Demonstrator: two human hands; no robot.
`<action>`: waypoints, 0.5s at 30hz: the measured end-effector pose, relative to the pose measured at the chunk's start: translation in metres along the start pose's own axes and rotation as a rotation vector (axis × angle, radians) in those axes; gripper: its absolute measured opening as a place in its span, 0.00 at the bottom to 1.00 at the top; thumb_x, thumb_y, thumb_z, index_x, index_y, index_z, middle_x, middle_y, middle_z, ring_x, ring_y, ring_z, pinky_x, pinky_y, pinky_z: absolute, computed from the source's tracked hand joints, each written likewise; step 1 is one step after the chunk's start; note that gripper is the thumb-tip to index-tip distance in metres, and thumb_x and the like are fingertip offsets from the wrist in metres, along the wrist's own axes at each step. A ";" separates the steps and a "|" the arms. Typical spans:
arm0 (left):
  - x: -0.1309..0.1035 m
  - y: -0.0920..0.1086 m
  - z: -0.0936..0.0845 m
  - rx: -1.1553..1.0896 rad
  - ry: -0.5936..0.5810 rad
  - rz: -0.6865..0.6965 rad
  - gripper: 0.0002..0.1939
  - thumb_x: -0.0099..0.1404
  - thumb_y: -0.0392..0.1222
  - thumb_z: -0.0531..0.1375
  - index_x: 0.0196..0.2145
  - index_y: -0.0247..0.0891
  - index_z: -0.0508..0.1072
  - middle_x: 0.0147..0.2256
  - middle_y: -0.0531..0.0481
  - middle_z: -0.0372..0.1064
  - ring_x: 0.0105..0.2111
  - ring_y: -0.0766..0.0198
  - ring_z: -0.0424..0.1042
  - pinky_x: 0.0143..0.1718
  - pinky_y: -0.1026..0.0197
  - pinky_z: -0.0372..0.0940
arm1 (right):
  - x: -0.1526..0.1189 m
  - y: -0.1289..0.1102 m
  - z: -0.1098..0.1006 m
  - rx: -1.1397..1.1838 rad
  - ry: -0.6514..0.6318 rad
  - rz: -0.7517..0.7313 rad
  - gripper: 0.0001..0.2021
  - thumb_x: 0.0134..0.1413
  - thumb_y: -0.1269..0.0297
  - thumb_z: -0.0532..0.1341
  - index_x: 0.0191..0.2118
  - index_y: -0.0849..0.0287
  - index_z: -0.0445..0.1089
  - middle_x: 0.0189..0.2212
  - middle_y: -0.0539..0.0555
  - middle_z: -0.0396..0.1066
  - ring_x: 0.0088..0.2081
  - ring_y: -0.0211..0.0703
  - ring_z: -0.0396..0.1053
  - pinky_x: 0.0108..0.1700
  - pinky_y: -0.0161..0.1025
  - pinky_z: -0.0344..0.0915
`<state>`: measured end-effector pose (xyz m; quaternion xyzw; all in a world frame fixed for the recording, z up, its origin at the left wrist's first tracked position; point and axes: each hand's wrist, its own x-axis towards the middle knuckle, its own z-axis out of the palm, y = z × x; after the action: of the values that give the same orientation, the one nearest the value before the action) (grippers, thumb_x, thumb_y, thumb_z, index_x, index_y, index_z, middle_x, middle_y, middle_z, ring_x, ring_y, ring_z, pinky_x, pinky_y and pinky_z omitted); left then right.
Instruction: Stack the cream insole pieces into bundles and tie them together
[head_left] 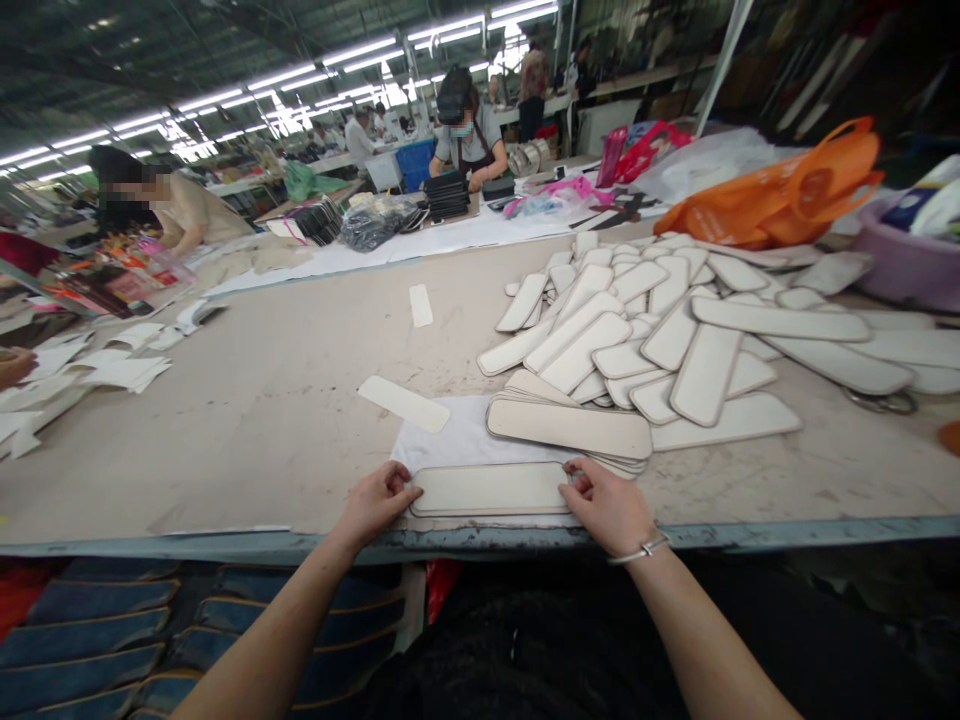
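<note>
The left hand (377, 500) and right hand (609, 505) pinch opposite ends of the panel (491, 490) near the table (262, 440) edge, apparently straightening it; shifting it calls for moving both ends together.

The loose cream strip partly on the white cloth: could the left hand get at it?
Probably yes. The left hand holds one end of the long panel, so it would likely need to let go, but nothing visible blocks its way to the strip.

matt smooth off-white panels (559, 430), glossy orange plastic bag (772, 195), white cloth (465, 425), apparently fabric, scuffed matt tabletop (277, 400)
</note>
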<state>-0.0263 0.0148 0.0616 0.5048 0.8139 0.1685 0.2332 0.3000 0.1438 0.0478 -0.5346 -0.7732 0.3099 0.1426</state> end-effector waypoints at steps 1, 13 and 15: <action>0.000 0.001 0.000 0.004 0.009 -0.008 0.16 0.55 0.53 0.58 0.36 0.39 0.65 0.23 0.57 0.64 0.24 0.65 0.66 0.25 0.64 0.56 | 0.000 0.000 0.000 0.000 0.001 0.001 0.11 0.48 0.61 0.56 0.40 0.52 0.68 0.24 0.45 0.71 0.27 0.37 0.68 0.30 0.34 0.58; -0.035 0.019 0.013 -0.151 0.393 0.191 0.13 0.62 0.49 0.55 0.39 0.38 0.68 0.29 0.51 0.67 0.27 0.65 0.67 0.31 0.62 0.65 | 0.000 -0.001 -0.001 -0.017 -0.015 0.013 0.11 0.49 0.60 0.56 0.40 0.51 0.67 0.25 0.44 0.71 0.28 0.38 0.69 0.31 0.35 0.58; -0.044 0.044 0.020 -0.058 0.392 0.363 0.13 0.63 0.45 0.55 0.43 0.39 0.70 0.33 0.47 0.69 0.33 0.63 0.69 0.39 0.60 0.66 | 0.000 -0.001 -0.002 -0.018 -0.029 0.022 0.11 0.49 0.60 0.56 0.40 0.51 0.67 0.25 0.44 0.71 0.28 0.38 0.69 0.32 0.36 0.58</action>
<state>0.0337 -0.0050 0.0766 0.5935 0.7344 0.3252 0.0514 0.3000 0.1437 0.0499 -0.5401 -0.7719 0.3121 0.1232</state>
